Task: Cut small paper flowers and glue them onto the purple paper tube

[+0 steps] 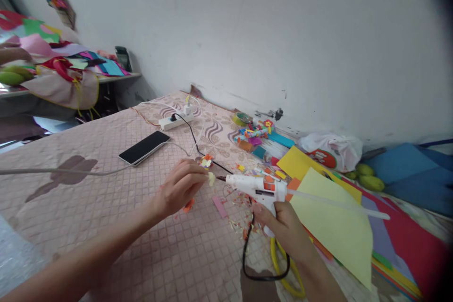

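My right hand is wrapped around the handle of a white hot glue gun, with a long clear glue stick jutting from its back. The dark nozzle points left at a small pale-yellow cut-out piece, shaped like a petal or flower. My left hand pinches that piece at its fingertips, close to the nozzle. Just beyond the fingers lies a small orange and cream flower. Under the glue gun are a pink strip and many small coloured scraps.
A phone and a white power strip with cords lie on the left. Coloured sheets, a plastic bag and green fruit fill the right. Yellow-handled scissors lie near my right wrist. A person's arm shows far left.
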`<state>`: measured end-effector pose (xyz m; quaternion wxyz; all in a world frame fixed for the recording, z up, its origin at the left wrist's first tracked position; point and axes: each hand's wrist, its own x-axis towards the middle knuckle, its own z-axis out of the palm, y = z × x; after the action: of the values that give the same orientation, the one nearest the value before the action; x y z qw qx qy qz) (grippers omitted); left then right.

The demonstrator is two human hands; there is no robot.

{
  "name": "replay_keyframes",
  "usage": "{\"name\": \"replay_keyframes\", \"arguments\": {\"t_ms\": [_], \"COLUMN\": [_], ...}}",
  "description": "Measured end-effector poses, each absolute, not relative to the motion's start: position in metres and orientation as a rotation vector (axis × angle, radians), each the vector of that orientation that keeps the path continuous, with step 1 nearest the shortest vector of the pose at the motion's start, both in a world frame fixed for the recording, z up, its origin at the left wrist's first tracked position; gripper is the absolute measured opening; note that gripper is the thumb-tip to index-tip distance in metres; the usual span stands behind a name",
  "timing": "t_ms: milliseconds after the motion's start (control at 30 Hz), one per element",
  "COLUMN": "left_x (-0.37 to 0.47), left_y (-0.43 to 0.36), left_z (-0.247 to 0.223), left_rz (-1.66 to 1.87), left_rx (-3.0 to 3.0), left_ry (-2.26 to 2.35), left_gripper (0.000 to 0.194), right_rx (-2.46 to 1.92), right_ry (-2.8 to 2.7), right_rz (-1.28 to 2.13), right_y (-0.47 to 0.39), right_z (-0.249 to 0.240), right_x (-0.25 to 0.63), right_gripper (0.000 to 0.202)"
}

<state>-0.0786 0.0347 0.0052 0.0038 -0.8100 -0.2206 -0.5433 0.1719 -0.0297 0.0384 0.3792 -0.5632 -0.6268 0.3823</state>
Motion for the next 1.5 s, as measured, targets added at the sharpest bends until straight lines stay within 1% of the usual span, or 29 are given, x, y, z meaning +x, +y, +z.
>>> {"name": "replay_keyframes", "arguments": {"t_ms": [67,167,333,433,633,733,1067,1267,1500], "left_x": [-0.081,-0.085,-0.092,-0.094,-0.091,-0.090,-0.088,-0.084,-0.080], "left_y": [0.038,0.051,0.092,0.113,0.127,0.128,0.130,0.126,0.130], "left_z": [0.009,0.016,0.017,0.013,0.016,0.019,0.020,0.021,0.013], "left_rz": [-1.666,-1.522,-1.206,-1.124,-0.953,-0.898,-1.030,-0.969,-0.892], "left_rx": [-2.570,-2.687,-2.982,-3.012,-3.245,-3.258,-3.264,-3.153,-3.007], "left_ry": [-0.851,-1.219,-1.802,-1.997,-2.026,-2.015,-2.079,-2.142,-2.088], "left_gripper": [0.018,0.010,0.008,0.012,0.010,0.010,0.006,0.007,0.010], "right_rx": [-1.476,-1.532,-1.521,-1.517,-1.497,-1.520,-1.513,-1.528,-1.539], "right_ry": [-1.657,-1.624,-1.599,-1.585,-1.584,-1.562,-1.518,-1.522,-1.544], "right_rz": [0.978,1.009,1.023,1.032,1.034,1.036,1.067,1.049,1.017], "right_y": [-0.026,-0.019,-0.011,-0.008,-0.007,-0.008,-0.007,-0.003,-0.002], "right_z": [0.033,0.025,0.019,0.018,0.016,0.014,0.013,0.008,0.003], "right_x": [0.175,0.179,0.182,0.183,0.184,0.185,0.185,0.187,0.190], "right_gripper": [0.043,0.046,0.048,0.048,0.048,0.047,0.046,0.045,0.044]}}
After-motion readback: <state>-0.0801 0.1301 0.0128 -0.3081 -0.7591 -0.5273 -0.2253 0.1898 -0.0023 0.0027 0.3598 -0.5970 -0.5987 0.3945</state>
